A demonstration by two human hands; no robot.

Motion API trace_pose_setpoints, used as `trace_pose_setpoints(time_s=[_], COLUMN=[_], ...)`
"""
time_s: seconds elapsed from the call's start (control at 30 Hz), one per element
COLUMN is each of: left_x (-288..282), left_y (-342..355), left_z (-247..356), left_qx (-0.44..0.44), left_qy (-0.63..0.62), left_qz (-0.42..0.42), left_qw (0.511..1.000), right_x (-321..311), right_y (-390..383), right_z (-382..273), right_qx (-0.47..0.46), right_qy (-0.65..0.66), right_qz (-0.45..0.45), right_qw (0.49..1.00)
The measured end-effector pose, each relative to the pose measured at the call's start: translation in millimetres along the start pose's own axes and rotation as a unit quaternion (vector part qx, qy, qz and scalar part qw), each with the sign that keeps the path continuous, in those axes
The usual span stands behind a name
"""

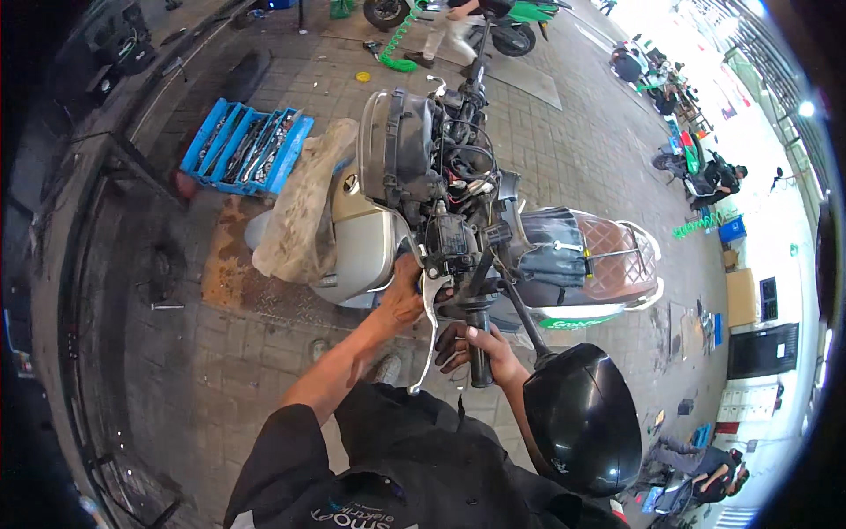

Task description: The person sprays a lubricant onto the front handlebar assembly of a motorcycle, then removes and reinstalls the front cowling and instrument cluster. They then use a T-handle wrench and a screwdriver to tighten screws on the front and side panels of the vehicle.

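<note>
My left hand (405, 298) reaches in under the lever housing (448, 238), its fingertips partly hidden behind the silver lever (430, 333), so what they hold is unclear. My right hand (476, 348) is at the black handlebar grip (479, 370), thumb on it and fingers curled round beside it. A black mirror (582, 419) juts toward me on a long stem. The scooter's handlebar area (467, 159) is stripped, with wiring exposed. A cloudy plastic sheet (291, 220) drapes over the body panel (357, 247).
A blue open toolbox (245, 148) with tools stands left beside a rusty metal plate (231, 273). Across the top and right are other scooters (511, 35), people (458, 31) at work, green coiled hoses (397, 63) and boxes (740, 295). A dark metal frame (79, 264) runs along the left.
</note>
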State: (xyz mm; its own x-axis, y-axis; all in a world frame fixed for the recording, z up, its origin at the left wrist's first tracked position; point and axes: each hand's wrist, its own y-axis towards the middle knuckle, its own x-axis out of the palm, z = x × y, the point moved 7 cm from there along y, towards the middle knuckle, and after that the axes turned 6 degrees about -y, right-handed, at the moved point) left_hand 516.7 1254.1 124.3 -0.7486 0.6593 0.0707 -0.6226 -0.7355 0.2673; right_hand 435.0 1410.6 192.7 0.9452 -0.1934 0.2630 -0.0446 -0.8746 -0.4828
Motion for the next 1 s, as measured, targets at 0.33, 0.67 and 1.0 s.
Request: trace_pose_setpoints(time_s=[0.33, 0.67, 1.0], left_x=[3.4, 11.7, 5.7], left_y=[-12.4, -20.9, -23.7], left_z=[69.2, 45.8, 70.3], left_qx=[0.311, 0.266, 0.392], left_qy=[0.231, 0.168, 0.223], left_qz=[0.103, 0.192, 0.213], left_qw=[0.916, 0.93, 0.867], right_x=[11.4, 13.6, 21.1], right_y=[-4.6, -4.5, -6.4], right_z=[-15.7, -15.7, -21.8], right_qx=[0.023, 0.018, 0.016], right_qy=[0.027, -0.066, -0.093], right_qz=[-0.035, -0.052, -0.068], right_qw=[0.999, 0.996, 0.993])
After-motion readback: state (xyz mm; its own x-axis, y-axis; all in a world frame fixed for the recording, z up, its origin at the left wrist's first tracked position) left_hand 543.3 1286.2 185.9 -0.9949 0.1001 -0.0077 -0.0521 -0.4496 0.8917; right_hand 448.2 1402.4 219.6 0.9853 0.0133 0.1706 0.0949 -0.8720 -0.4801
